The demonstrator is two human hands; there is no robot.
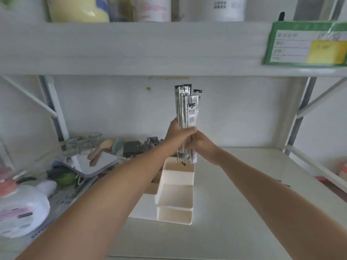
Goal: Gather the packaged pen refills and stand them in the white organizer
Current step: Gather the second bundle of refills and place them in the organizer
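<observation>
Fingers of your left hand (pixel 177 135) and your right hand (pixel 201 145) wrap together around a bundle of packaged pen refills (pixel 186 113), held upright. Its lower ends hang just above the rearmost compartment of the white organizer (pixel 175 199), standing mid-shelf (pixel 234 184) toward the back.

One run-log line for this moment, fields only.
phase: lowering | held: refill packs, upright bundle | left hand: gripping | right hand: gripping | target: white organizer, rear slot | released: no
</observation>
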